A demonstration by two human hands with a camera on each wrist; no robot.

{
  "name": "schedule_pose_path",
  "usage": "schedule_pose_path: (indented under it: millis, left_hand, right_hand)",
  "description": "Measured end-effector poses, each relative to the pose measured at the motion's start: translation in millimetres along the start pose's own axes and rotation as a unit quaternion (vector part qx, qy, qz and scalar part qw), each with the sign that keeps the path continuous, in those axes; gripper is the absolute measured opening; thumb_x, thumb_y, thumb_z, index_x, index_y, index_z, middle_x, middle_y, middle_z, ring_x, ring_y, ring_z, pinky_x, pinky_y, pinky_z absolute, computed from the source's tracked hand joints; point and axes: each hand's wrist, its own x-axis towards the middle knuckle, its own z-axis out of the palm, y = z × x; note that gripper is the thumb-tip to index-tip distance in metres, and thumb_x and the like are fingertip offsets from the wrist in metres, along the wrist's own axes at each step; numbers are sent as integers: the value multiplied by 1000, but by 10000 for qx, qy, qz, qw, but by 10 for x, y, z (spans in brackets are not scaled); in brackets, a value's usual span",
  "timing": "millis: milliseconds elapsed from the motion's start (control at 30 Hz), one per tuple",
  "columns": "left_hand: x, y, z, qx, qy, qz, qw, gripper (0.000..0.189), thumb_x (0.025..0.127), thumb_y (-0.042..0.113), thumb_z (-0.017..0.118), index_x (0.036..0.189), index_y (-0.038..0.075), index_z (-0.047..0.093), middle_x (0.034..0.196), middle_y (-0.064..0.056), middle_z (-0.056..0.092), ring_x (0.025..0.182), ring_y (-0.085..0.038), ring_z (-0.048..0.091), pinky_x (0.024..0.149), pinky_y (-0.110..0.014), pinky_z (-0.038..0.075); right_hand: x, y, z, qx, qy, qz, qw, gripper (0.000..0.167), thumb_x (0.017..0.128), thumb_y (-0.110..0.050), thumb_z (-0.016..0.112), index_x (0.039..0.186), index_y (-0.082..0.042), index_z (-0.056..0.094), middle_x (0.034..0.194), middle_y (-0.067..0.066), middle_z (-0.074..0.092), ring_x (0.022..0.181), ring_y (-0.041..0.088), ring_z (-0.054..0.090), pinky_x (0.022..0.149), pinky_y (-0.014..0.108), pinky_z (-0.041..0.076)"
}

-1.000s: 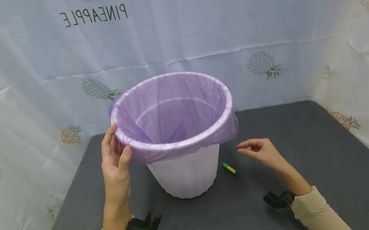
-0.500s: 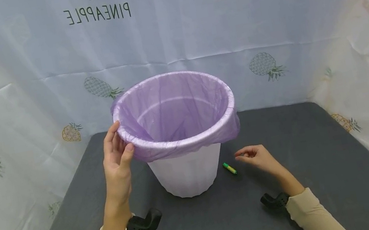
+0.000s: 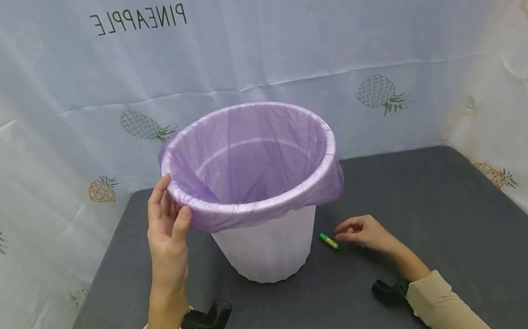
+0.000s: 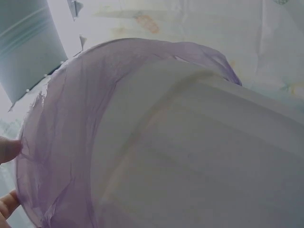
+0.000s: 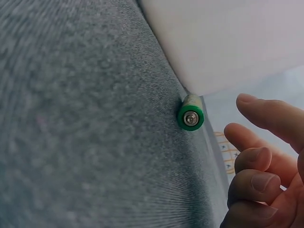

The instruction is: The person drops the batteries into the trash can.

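A white trash can [image 3: 269, 251] stands upright on the dark table. Its purple bag [image 3: 254, 166] lines the inside and is folded over the rim. My left hand [image 3: 166, 233] rests against the left side of the bagged rim, fingers and thumb spread along it; in the left wrist view only the fingertips [image 4: 8, 149] show beside the purple bag. On the table, right of the can's base, lies a green and yellow battery [image 3: 329, 241], its metal end facing the right wrist view. My right hand [image 3: 366, 233] hovers just right of the battery, thumb and forefinger apart, holding nothing.
The dark table [image 3: 291, 328] extends around the can. Behind and at the sides hangs a pale curtain [image 3: 254, 44] with pineapple prints. Black wrist devices [image 3: 206, 318] sit on both forearms.
My right hand has moved down and left, closer to the battery. The left hand stays at the rim, and the can and battery have not visibly moved on the table.
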Motion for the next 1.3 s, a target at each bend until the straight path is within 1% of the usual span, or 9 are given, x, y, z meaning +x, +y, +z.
schedule_pose_path:
  millis: [233, 300, 433, 567, 600, 833, 967, 1100, 1300]
  left_hand:
    - [7, 14, 9, 52, 120, -128, 9998, 57, 94, -2, 43, 147, 11, 30, 152, -5, 34, 132, -8, 42, 105, -15, 38]
    - [3, 10, 4, 66, 136, -148, 9998, 57, 93, -2, 43, 147, 12, 30, 152, -4, 34, 132, -8, 42, 105, -15, 38]
    - [-9, -22, -19, 50, 54, -24, 10000, 56, 94, -2, 42, 147, 11, 30, 152, -5, 34, 133, -8, 42, 106, -14, 38]
    - [-12, -16, -20, 102, 107, -65, 9999, 56, 94, -3, 41, 147, 12, 30, 151, -4, 35, 133, -8, 42, 105, -14, 38]
    - [-11, -11, -17, 118, 132, -93, 9998, 56, 94, -3, 41, 147, 13, 31, 151, -3, 36, 132, -7, 43, 105, -15, 38]
    - [2, -25, -16, 60, 32, 27, 10000, 55, 95, -2, 41, 147, 11, 31, 151, -5, 35, 132, -9, 42, 105, -15, 38]
    - [7, -11, -12, 85, 124, -76, 9999, 56, 94, -3, 41, 147, 12, 30, 152, -5, 34, 133, -9, 42, 106, -15, 38]
    - [10, -3, -4, 83, 115, -110, 9998, 57, 94, -3, 41, 147, 12, 30, 153, -6, 33, 134, -9, 41, 106, -15, 38]
    - [-2, -9, -2, 24, -49, 74, 10000, 54, 95, -2, 42, 147, 10, 30, 154, -7, 32, 135, -10, 39, 107, -15, 36]
  right_hand:
    - [10, 20, 26, -67, -153, 336, 9993, 30, 87, -13, 69, 106, 11, 67, 60, -7, 51, 45, -1, 35, 46, 18, 32]
    - [7, 39, 37, -80, -173, 310, 9993, 30, 87, -13, 68, 105, 11, 67, 60, -8, 51, 46, -2, 36, 45, 18, 33]
    - [2, 45, 62, -67, -223, 258, 9994, 30, 86, -11, 69, 104, 13, 67, 59, -10, 50, 45, -3, 35, 45, 16, 31]
    - [2, 33, 83, -147, -262, 239, 9993, 31, 84, -10, 70, 102, 14, 66, 57, -12, 47, 45, -3, 35, 45, 15, 30]
    - [3, 32, 86, -166, -255, 242, 9992, 31, 84, -10, 71, 102, 15, 66, 57, -12, 47, 45, -4, 35, 45, 15, 30]
    - [9, 19, 103, -267, -161, 177, 9994, 32, 81, -8, 74, 102, 14, 67, 59, -10, 45, 50, -3, 35, 48, 15, 30]
    - [12, -4, 110, -359, -111, 186, 9991, 33, 78, -8, 76, 102, 13, 67, 61, -6, 45, 51, -2, 36, 50, 16, 31]
    - [11, -15, 109, -370, -63, 259, 9990, 33, 77, -7, 77, 103, 12, 67, 62, -5, 47, 52, -2, 37, 51, 16, 33]
    - [5, -10, 113, -596, 70, 244, 9979, 28, 80, -8, 74, 100, 11, 69, 62, -4, 51, 52, -3, 39, 51, 17, 34]
